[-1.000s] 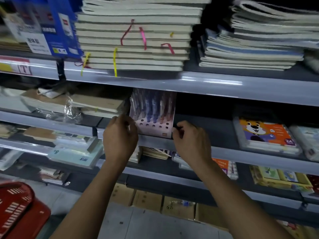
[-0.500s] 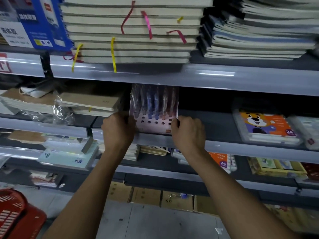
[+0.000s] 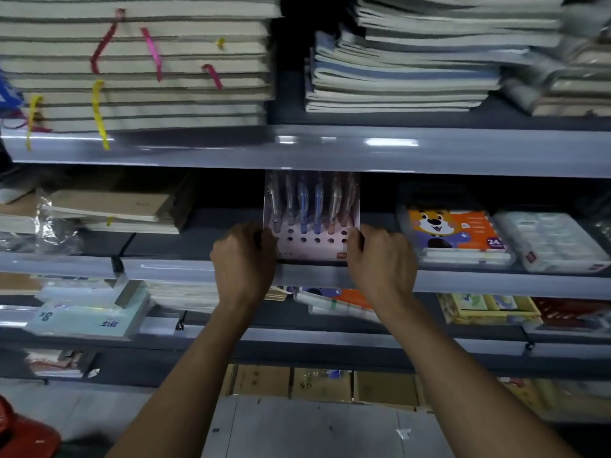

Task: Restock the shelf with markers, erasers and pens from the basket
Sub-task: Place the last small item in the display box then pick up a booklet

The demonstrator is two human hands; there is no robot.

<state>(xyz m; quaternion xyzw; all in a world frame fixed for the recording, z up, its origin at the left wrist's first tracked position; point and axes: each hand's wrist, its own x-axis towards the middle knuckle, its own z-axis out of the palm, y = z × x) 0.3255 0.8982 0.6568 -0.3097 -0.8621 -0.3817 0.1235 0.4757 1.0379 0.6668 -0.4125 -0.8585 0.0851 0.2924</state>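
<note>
A pink display box of pens, with rows of holes in its front and several pens standing in it, stands upright on the grey middle shelf. My left hand grips the box's left side. My right hand grips its right side. The pens' tops reach up to the underside of the shelf above. A corner of the red basket shows at the bottom left.
Stacked notebooks fill the top shelf. Kraft-covered pads lie left of the box, and an orange boxed set with a cartoon dog lies to its right. Lower shelves hold paper packs and cardboard boxes.
Both hands have pushed the pen box further back onto the shelf and closed round its sides. The camera has moved nearer and to the right.
</note>
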